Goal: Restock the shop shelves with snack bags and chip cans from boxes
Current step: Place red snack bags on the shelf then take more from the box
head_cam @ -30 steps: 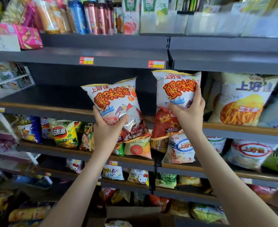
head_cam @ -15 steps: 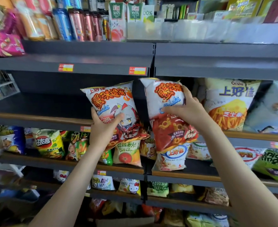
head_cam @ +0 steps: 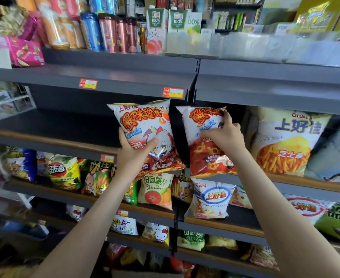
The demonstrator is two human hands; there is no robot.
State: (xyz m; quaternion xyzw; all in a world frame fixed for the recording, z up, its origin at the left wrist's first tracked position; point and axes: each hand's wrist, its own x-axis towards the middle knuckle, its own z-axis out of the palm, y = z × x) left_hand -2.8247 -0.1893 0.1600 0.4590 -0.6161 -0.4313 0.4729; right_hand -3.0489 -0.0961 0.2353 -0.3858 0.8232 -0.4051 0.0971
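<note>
Reaching up from the bottom of the view, two forearms end at a pair of matching snack bags. The left hand [head_cam: 133,155] grips the left crab-flavour snack bag [head_cam: 145,125] at its lower left side, fingers curled behind the pack and the thumb pressed across the cartoon figure on its front. The right hand [head_cam: 223,137] grips the right crab-flavour snack bag [head_cam: 203,157] at mid-height, fingers curled over its front and right edge. Both bags are roughly upright and side by side with a narrow gap between them. The left bag is held in front of the dark grey shelf board [head_cam: 54,125]. The right bag's bottom edge is at the wooden lip of the neighbouring section, though contact cannot be told, just beside a large Oishi cheese stick bag [head_cam: 285,145]. One shelf down stand a tomato potato chips bag [head_cam: 157,191] and an Oishi shrimp flakes bag [head_cam: 211,199]. Farther up, chip cans [head_cam: 109,33] and juice cartons [head_cam: 156,27] line the top shelf, with red-and-yellow price tags [head_cam: 173,92] on its front edge.
</note>
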